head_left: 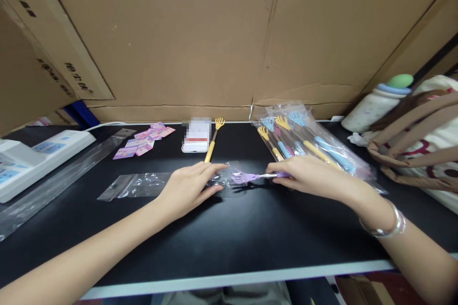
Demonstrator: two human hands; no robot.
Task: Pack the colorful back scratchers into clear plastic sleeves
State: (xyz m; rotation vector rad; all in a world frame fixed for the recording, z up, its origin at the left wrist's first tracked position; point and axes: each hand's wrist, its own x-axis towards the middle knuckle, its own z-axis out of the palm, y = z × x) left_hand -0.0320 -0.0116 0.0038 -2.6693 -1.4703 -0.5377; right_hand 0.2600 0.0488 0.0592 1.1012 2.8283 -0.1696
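At the middle of the table, my right hand [300,175] is closed round the handle of a purple back scratcher [245,177], its claw pointing left. The claw lies at the mouth of a clear plastic bag [146,185], either in it or just over it; I cannot tell which. My left hand [193,186] pinches that bag near its right end, thumb and fingers on the film. Beyond my left hand lies a yellow back scratcher [214,139], its lower end close to my knuckles. Several bagged back scratchers [307,140] in yellow and blue lie behind my right hand.
Several small printed cards [138,145] and a phone [196,136] lie toward the back. A long clear bag [67,176] and a white power strip [46,159] are on the left. A bottle [374,105] and a bag with brown straps [422,138] stand right. Cardboard [186,33] walls the back.
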